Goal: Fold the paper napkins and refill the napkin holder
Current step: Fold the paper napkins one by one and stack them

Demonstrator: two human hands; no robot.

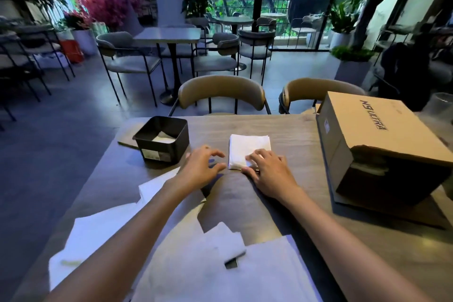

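A folded white napkin [247, 148] lies flat as a small square on the wooden table [294, 135]. My right hand [267, 169] rests on its near right corner, fingers pressing down on it. My left hand [202, 163] hovers just left of the napkin with fingers spread, holding nothing. A black square napkin holder [163, 141] stands to the left, open on top, with a white napkin visible inside. Several unfolded white napkins [208, 260] lie spread over the near part of the table, under my forearms.
A large cardboard box [382, 144] lies on its side at the table's right, its open end facing me. Two tan chairs [220, 92] stand behind the table's far edge. A flat dark tray edge shows under the holder.
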